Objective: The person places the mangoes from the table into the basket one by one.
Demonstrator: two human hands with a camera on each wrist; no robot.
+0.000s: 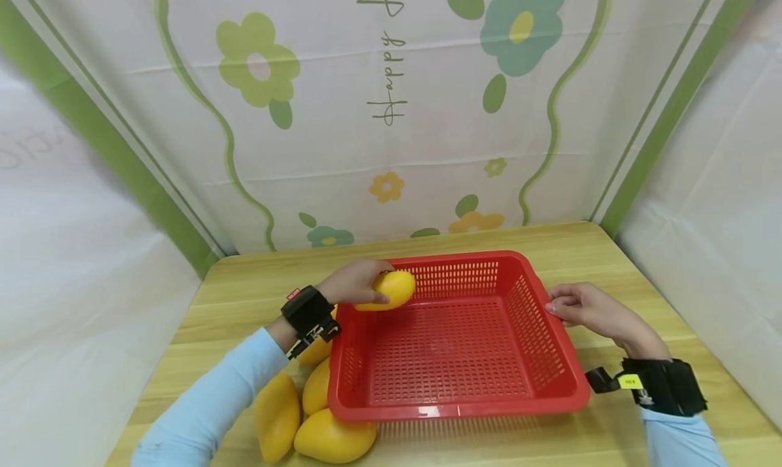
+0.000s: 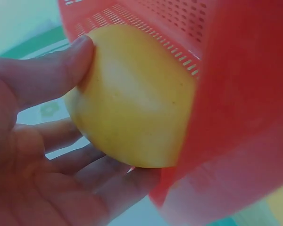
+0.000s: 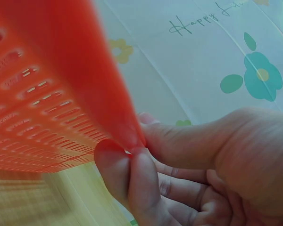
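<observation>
A red plastic basket point(image 1: 458, 409) with slotted walls stands on the wooden table, its inside floor bare in the head view. My left hand point(image 1: 357, 282) holds a yellow mango point(image 1: 398, 288) over the basket's far left corner. In the left wrist view the thumb lies on one side of the mango point(image 2: 132, 99) and the fingers curl beneath it, beside the red wall. My right hand point(image 1: 589, 311) pinches the basket's right rim between thumb and fingers. The right wrist view shows this hand point(image 3: 179, 165) gripping the rim edge closely.
Several more mangoes lie on the table left of the basket, one point(image 1: 277, 416) beside the left forearm and another point(image 1: 336, 436) at the basket's near left corner. A printed cloth point(image 1: 330, 148) hangs behind the table point(image 1: 256, 277), with white cloth sides left and right.
</observation>
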